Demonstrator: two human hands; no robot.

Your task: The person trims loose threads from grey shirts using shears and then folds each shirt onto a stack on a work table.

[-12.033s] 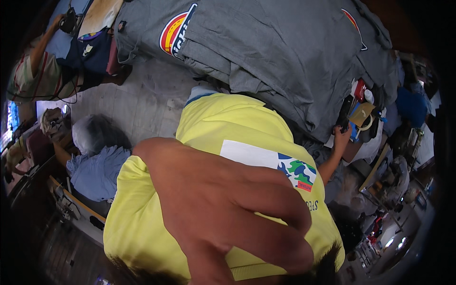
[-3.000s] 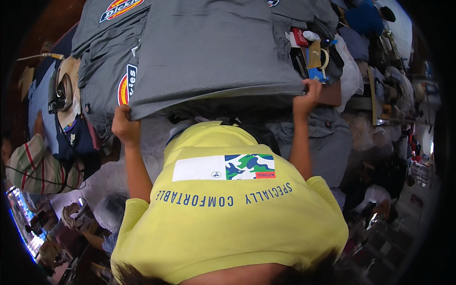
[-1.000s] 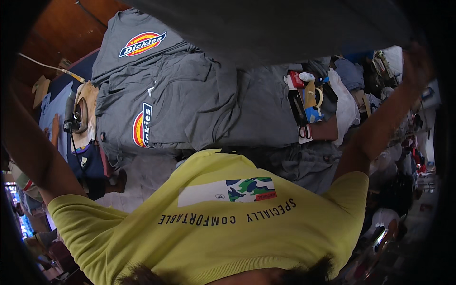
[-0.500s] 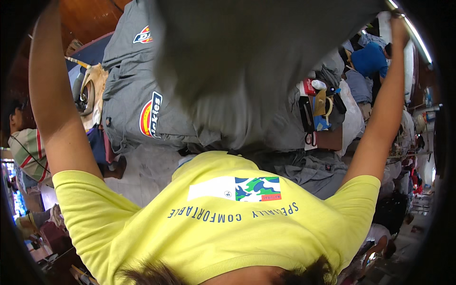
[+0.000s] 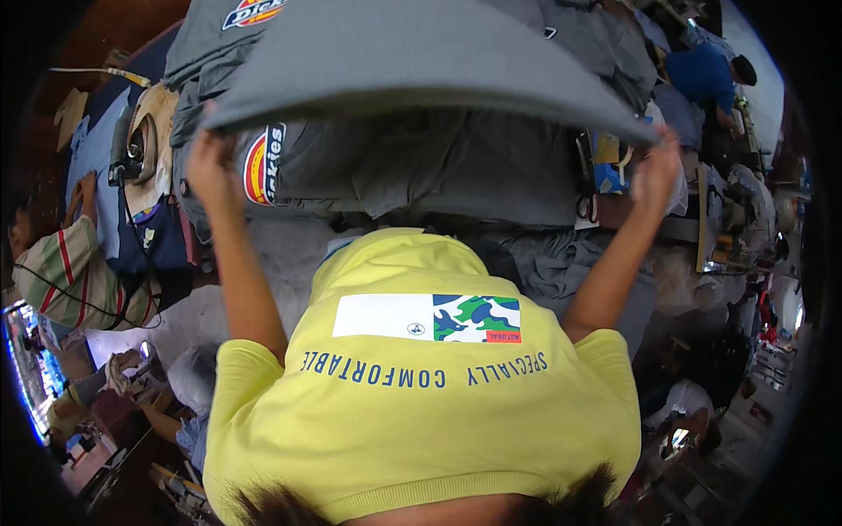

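Observation:
A large piece of grey cloth (image 5: 430, 66) bellies upward between my hands, its near edge arched above the work surface. At the left end of that edge, my left hand (image 5: 213, 171) is closed on a corner. My right hand (image 5: 658, 171) grips the opposite corner, slightly blurred by motion. Beneath the raised cloth lie grey garments (image 5: 438, 175) in a layered pile. A red, yellow and blue logo patch (image 5: 263, 167) shows on one of them, just right of my left hand. Whether the held cloth is a shirt or another garment I cannot tell.
An iron (image 5: 145, 149) with a cable rests on tan cloth at the left, near a person in a striped shirt (image 5: 74, 272). Scissors (image 5: 588, 208) lie near my right forearm. Crumpled grey cloth (image 5: 553, 263) sits by my body. Someone in blue (image 5: 702, 79) is farther right.
Both hands have come down and inward from high, wide-apart positions. The grey cloth, which hung blurred before me, now spreads out over the pile with its near edge lifted.

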